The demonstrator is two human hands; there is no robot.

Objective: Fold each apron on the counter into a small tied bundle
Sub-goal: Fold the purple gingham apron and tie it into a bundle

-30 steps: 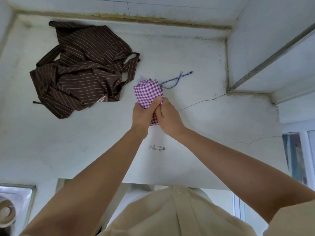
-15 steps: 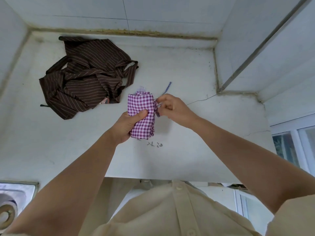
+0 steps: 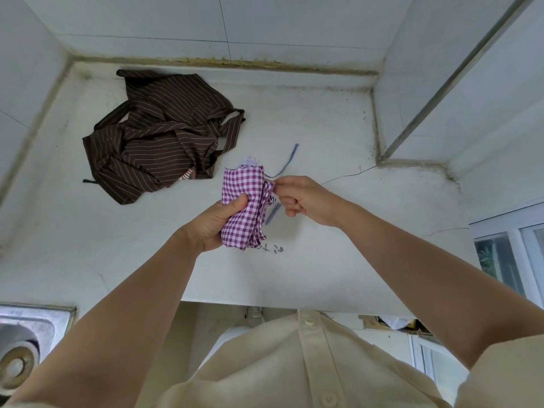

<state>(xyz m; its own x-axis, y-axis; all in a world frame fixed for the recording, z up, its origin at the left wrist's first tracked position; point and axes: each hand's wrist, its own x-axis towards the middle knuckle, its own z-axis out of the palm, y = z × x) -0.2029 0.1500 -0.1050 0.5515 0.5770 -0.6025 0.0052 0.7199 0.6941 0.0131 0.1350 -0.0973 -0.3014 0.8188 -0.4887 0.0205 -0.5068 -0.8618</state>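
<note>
Head view: left hand grips the folded purple-checked cloth apron; right hand pinches its blue-striped tie string, right of the crumpled brown striped apron on the white tabletop.

Pale glossy wall tiles rise behind a stained white stone counter; a stainless steel sink sits at its near left, a white-framed window beyond its right edge.
</note>
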